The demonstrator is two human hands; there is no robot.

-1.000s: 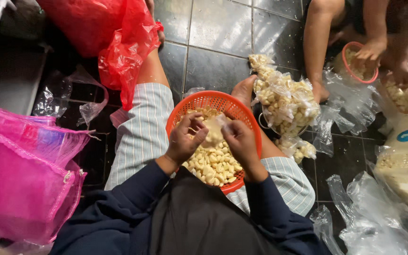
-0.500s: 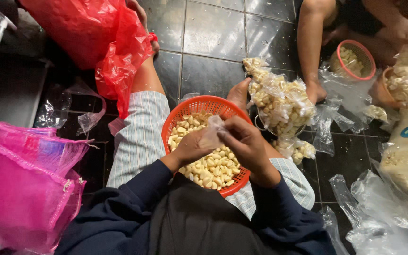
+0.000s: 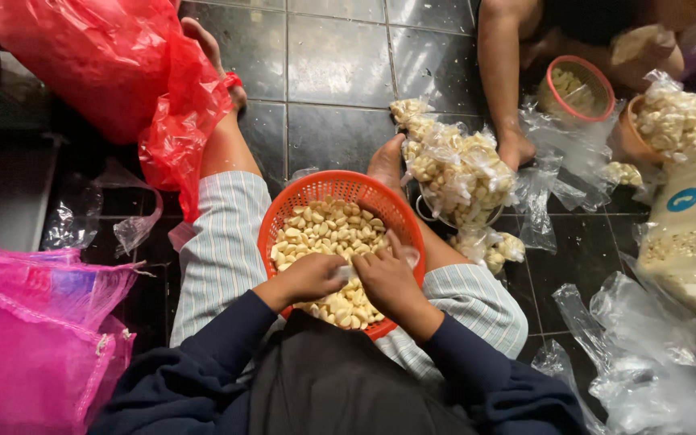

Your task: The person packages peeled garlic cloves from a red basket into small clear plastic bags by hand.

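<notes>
Peeled garlic cloves (image 3: 328, 234) are filling the orange basket (image 3: 283, 217) on the lap; left hand (image 3: 309, 278) and right hand (image 3: 388, 282) fingers are pinching a small clear bag (image 3: 407, 256) over them. Filled bags (image 3: 453, 173) are piling beside; plenty left.

A basket (image 3: 340, 201) rests on the person's lap, between the two knees, and peeled garlic cloves (image 3: 328, 234) lie in it. Both hands are in the basket at its near side, the left hand (image 3: 309, 278) just beside the right hand (image 3: 388, 282), with a small clear bag (image 3: 406, 256) between their fingers. To the right of the basket, filled bags of cloves (image 3: 453, 169) are heaped on the floor (image 3: 336, 60). Farther right lie loose bags (image 3: 654, 354) and a crate (image 3: 690, 234). Left of the lap sits a mesh sack (image 3: 30, 338) on the floor; beyond it, at the far left, a large plastic bag (image 3: 98, 64). Another person's arm (image 3: 503, 72) reaches down behind the heap, with a small bowl (image 3: 577, 89) to its right.
</notes>
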